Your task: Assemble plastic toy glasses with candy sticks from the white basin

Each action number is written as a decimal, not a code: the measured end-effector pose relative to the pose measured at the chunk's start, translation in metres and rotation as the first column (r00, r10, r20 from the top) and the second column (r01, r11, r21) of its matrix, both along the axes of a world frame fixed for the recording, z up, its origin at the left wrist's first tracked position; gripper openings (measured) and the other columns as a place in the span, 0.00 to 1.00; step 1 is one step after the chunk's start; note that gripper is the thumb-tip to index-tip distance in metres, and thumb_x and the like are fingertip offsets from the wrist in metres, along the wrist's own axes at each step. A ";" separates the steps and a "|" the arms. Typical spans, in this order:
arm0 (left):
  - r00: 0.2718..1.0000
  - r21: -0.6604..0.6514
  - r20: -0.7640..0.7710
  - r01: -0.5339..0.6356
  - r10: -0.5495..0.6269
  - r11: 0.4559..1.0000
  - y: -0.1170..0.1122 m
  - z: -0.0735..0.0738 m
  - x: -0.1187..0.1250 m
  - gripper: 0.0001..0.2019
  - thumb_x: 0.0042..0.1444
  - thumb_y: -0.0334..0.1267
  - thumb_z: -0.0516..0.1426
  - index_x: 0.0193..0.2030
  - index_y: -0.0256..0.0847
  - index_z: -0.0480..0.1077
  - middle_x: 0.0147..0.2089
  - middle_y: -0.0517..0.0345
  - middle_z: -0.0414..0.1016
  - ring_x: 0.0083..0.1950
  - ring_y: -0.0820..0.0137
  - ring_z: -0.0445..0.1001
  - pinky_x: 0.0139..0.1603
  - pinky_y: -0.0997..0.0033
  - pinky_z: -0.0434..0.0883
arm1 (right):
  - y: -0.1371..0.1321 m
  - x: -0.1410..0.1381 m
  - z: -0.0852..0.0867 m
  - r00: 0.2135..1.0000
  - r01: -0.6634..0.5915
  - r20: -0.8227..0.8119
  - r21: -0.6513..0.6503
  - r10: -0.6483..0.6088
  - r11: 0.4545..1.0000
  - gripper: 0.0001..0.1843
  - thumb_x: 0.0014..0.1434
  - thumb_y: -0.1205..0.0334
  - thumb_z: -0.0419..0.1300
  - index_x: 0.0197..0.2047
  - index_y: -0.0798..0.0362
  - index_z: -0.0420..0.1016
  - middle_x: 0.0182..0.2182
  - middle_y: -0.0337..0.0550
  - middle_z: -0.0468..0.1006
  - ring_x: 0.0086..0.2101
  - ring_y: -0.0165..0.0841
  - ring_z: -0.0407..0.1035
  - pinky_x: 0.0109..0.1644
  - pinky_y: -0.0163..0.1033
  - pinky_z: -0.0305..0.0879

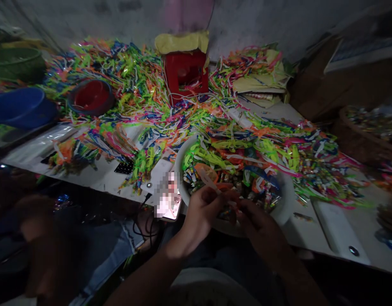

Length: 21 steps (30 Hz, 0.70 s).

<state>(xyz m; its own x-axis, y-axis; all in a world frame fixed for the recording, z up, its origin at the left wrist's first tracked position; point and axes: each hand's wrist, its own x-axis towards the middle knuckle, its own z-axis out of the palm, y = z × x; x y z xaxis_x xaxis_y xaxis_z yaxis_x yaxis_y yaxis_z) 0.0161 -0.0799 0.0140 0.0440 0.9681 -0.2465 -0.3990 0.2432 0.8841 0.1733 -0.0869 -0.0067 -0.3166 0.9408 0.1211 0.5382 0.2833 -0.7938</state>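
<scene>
My left hand (pixel 204 209) is closed around a thin white plastic strip (pixel 208 178), which sticks up past its fingers with a bit of orange plastic beside it. Fingers pinched, my right hand (pixel 258 222) meets the left at the small end of the piece; what lies between its fingertips is too dark to make out. Both hands are over the near rim of a large white basin (pixel 288 204). Inside the basin are small wrapped-looking tubes (pixel 227 178) and bright green, orange and blue plastic pieces (pixel 211 157).
Heaps of colourful plastic strips (pixel 128 76) cover the table around a red stool (pixel 186 72). Blue (pixel 20 106) and red (pixel 92 95) basins stand left. A lit phone (pixel 173 212) and a white device (pixel 339 233) lie near the front edge. Another person's arm (pixel 39 238) is at left.
</scene>
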 end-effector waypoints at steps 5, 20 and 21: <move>0.999 0.006 0.036 -0.013 0.013 1.000 0.000 -0.002 0.001 0.13 0.47 0.44 0.64 0.36 0.37 0.76 0.39 0.52 0.80 0.42 0.64 0.77 0.43 0.71 0.69 | 0.002 0.001 0.000 0.999 0.023 0.032 0.045 -0.024 0.999 0.11 0.61 0.56 0.53 0.42 0.49 0.73 0.35 0.41 0.80 0.33 0.33 0.74 0.33 0.32 0.68; 0.996 0.072 0.017 -0.085 0.084 0.994 0.005 -0.012 -0.011 0.12 0.51 0.41 0.62 0.40 0.36 0.73 0.36 0.54 0.80 0.35 0.70 0.76 0.39 0.73 0.70 | 0.014 0.001 -0.001 0.997 -0.053 0.057 0.069 0.049 0.996 0.18 0.64 0.51 0.48 0.48 0.51 0.71 0.40 0.44 0.79 0.39 0.35 0.74 0.38 0.35 0.67; 0.995 0.102 -0.024 -0.098 0.101 0.990 0.007 -0.011 -0.019 0.13 0.51 0.42 0.62 0.41 0.37 0.73 0.35 0.55 0.79 0.32 0.71 0.75 0.37 0.74 0.70 | 0.017 0.005 0.000 0.992 -0.058 0.113 0.072 0.050 0.996 0.18 0.65 0.52 0.48 0.49 0.51 0.72 0.42 0.45 0.79 0.42 0.36 0.73 0.42 0.37 0.67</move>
